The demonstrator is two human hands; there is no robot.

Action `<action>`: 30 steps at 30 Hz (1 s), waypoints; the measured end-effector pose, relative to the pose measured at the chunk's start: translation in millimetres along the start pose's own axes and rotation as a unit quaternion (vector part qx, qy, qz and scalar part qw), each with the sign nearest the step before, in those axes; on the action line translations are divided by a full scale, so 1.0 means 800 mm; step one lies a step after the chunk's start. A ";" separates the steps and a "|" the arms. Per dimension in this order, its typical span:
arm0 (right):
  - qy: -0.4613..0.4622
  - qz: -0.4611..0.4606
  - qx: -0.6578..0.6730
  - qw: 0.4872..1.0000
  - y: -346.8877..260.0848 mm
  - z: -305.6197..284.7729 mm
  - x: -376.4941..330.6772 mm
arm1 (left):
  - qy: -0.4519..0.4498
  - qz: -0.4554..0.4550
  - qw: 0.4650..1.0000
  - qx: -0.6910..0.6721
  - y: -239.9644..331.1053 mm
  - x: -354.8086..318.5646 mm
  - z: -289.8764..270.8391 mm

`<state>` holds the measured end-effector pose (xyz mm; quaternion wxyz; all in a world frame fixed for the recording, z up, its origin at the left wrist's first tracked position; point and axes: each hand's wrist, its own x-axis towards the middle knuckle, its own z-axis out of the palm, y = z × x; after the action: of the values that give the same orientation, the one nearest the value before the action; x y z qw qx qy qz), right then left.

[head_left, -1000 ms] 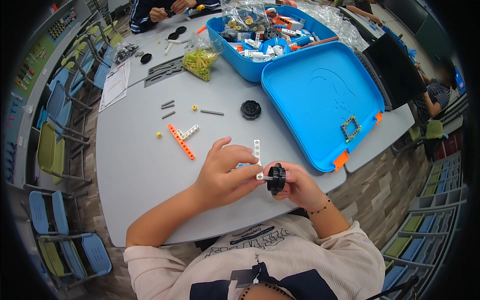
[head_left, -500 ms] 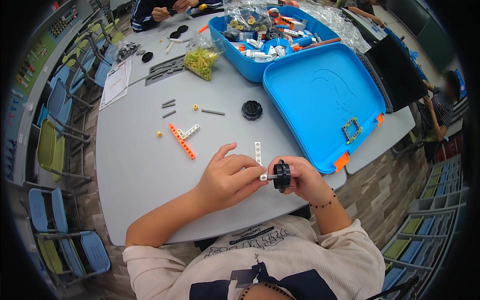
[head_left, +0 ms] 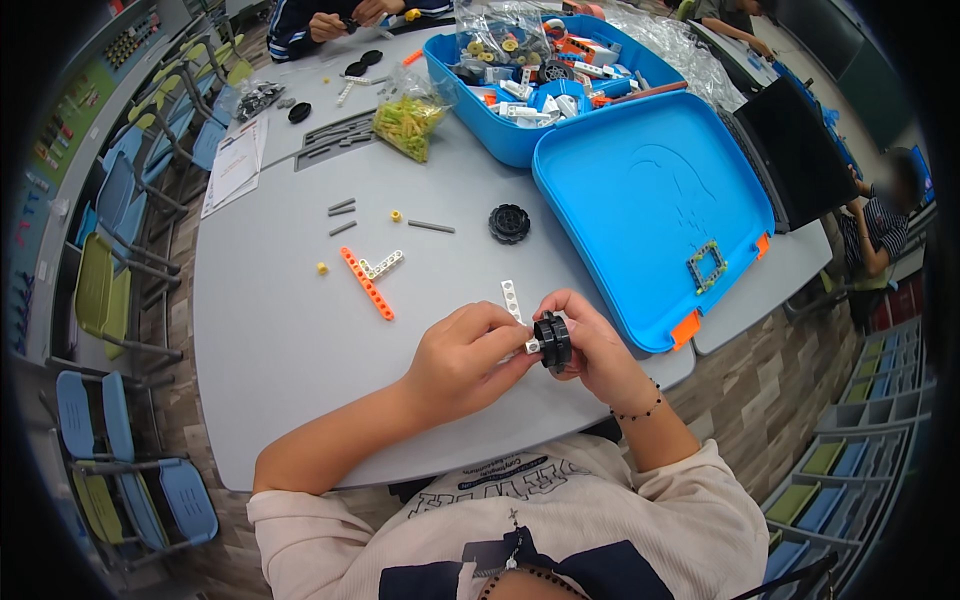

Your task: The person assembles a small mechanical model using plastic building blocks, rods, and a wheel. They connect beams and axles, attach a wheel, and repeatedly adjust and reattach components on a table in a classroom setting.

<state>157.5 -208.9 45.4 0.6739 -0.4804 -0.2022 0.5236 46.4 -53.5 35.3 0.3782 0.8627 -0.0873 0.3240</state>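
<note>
Over the near edge of the table, my left hand [head_left: 462, 352] pinches a white perforated beam [head_left: 510, 297], one arm of which points up past the fingers. Facing it, my right hand [head_left: 597, 350] grips a black wheel hub [head_left: 553, 341], its fingers curled behind the rim. The hub stands right against the white end of the beam, with hardly any gap. Beyond my left hand an orange beam [head_left: 368, 284] lies joined to a short white beam [head_left: 382, 264]. A second black hub [head_left: 509, 223] rests flat on the table, farther off.
Grey axles [head_left: 431, 227] and yellow bushings [head_left: 396, 216] are scattered on the table. A blue bin [head_left: 500, 145] of parts stands at the back, its lid [head_left: 640, 190] spread to the right beside a laptop [head_left: 795, 150]. A bag of yellow-green pieces [head_left: 408, 125] lies left. A co-worker's hands [head_left: 345, 20] are across the table.
The black hub has come up to the white beam; the grey axle that showed between them is now out of sight. The beam's upright arm leans more to the left.
</note>
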 end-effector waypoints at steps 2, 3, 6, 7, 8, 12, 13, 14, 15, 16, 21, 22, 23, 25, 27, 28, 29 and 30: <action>0.026 -0.038 0.000 0.999 0.005 0.003 0.002 | 0.004 -0.018 1.000 -0.009 -0.002 0.000 0.000; 0.053 -0.060 -0.010 0.997 0.009 0.005 0.003 | 0.008 -0.031 0.999 -0.014 -0.004 0.000 0.000; 0.097 -0.108 -0.019 0.989 0.017 0.011 0.013 | 0.024 -0.052 0.996 -0.072 -0.008 0.003 0.003; 0.102 -0.123 -0.015 0.987 0.018 0.011 0.017 | 0.015 -0.072 0.994 -0.079 -0.009 0.003 0.004; 0.102 -0.128 -0.026 0.986 0.019 0.011 0.020 | 0.008 -0.095 0.992 -0.087 -0.008 0.003 0.005; 0.100 -0.135 -0.041 0.985 0.018 0.008 0.024 | 0.005 -0.080 0.994 -0.080 -0.007 0.004 0.008; 0.102 -0.131 -0.041 0.985 0.018 0.007 0.025 | -0.012 -0.070 0.996 -0.050 -0.007 0.004 0.006; 0.098 -0.139 -0.056 0.984 0.017 0.006 0.025 | -0.029 -0.059 0.998 -0.019 -0.009 0.004 0.003; 0.094 -0.148 -0.071 0.982 0.018 0.006 0.027 | -0.046 -0.047 0.998 0.012 -0.011 0.004 0.001; 0.088 -0.158 -0.083 0.980 0.018 0.005 0.027 | -0.053 -0.045 0.998 0.003 -0.012 0.004 0.000; 0.075 -0.164 -0.108 0.978 0.021 -0.002 0.029 | -0.072 -0.070 0.994 -0.051 -0.016 0.001 0.002; 0.072 -0.166 -0.110 0.977 0.021 -0.004 0.028 | -0.069 -0.073 0.993 -0.057 -0.016 0.001 0.003; 0.070 -0.165 -0.108 0.978 0.021 -0.005 0.026 | -0.066 -0.076 0.993 -0.064 -0.016 0.000 0.003; 0.067 -0.164 -0.100 0.979 0.021 -0.007 0.021 | -0.062 -0.082 0.992 -0.068 -0.016 0.000 0.003; 0.043 -0.203 -0.182 0.961 0.020 -0.007 0.015 | -0.061 -0.094 0.991 -0.066 -0.011 -0.004 0.002; 0.029 -0.229 -0.217 0.949 0.018 -0.007 0.014 | -0.057 -0.099 0.990 -0.077 -0.010 -0.004 0.002; 0.034 -0.219 -0.243 0.944 0.017 -0.007 0.012 | -0.053 -0.104 0.989 -0.088 -0.010 -0.005 0.002; 0.038 -0.212 -0.264 0.940 0.014 -0.008 0.010 | -0.048 -0.109 0.988 -0.099 -0.009 -0.005 0.002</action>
<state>159.5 -204.1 30.8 0.6253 -0.6066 -0.4049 0.2776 47.0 -50.2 27.8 0.4902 0.8400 -0.0429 0.2288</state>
